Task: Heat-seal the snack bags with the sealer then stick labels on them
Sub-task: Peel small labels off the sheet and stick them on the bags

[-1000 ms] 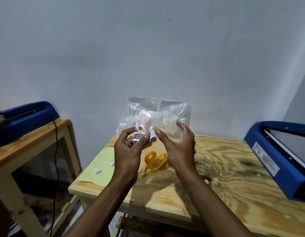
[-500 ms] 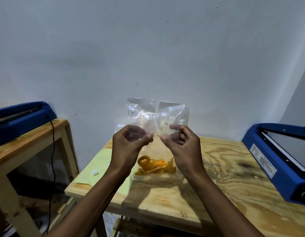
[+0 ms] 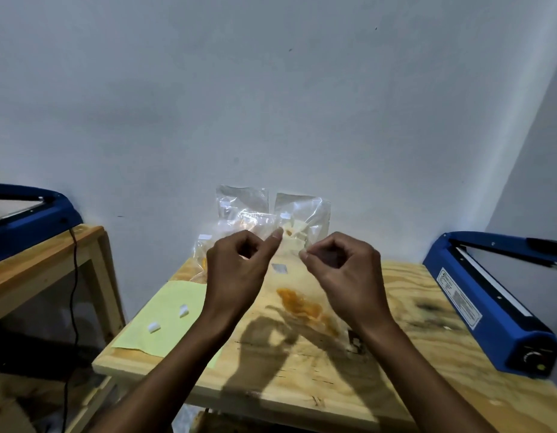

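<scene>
My left hand and my right hand each pinch a top corner of a clear snack bag above the wooden table. The bag is blurred; orange snacks sit low in it, and a small white label is stuck near its top. The blue heat sealer lies at the table's right edge with its arm raised. A yellow label sheet with two white labels lies at the table's left.
Three clear bags lean against the wall at the back of the table. A second blue sealer sits on a separate wooden table at the left, its black cord hanging down.
My hands have moved apart and spread the bag's top between them. The bag has swung, and its orange snacks now sit lower and further right.
</scene>
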### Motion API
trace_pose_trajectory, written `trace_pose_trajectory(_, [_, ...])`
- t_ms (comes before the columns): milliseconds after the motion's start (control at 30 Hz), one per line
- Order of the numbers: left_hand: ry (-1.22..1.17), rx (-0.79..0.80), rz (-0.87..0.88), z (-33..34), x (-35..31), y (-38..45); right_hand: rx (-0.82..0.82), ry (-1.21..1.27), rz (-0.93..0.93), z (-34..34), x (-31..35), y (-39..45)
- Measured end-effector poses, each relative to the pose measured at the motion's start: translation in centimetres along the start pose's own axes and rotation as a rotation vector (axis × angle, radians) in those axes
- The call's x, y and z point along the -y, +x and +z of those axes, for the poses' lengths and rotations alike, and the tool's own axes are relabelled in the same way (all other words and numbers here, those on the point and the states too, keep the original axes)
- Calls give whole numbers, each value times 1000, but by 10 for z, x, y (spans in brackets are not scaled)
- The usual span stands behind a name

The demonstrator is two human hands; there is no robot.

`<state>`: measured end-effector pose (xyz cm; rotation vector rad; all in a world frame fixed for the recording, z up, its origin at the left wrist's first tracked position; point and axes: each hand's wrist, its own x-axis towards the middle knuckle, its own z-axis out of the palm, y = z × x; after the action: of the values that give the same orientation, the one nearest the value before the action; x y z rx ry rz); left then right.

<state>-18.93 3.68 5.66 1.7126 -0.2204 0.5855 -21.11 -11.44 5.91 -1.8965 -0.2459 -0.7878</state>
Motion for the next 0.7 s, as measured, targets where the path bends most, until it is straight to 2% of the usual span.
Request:
trace_pose_trajectory(100, [-44,324,-280,4,-13,6,49,-184,-149,2,5,-11])
trace_pose_trajectory(167, [-68,420,-386,3,-15,8,94,-246,-143,1,8,-16])
trace_pose_trajectory(300, [-106,458,-442,1,-14,7,221,-217,-31,-8,18,-15])
trace_pose_trajectory(433, [-130,517,-427,0,-12,7,354,-339,93,-17,25,0])
trace_pose_trajectory(700, [-196,433,-321,14,-2,-4,620,-302,273,-29,33,21])
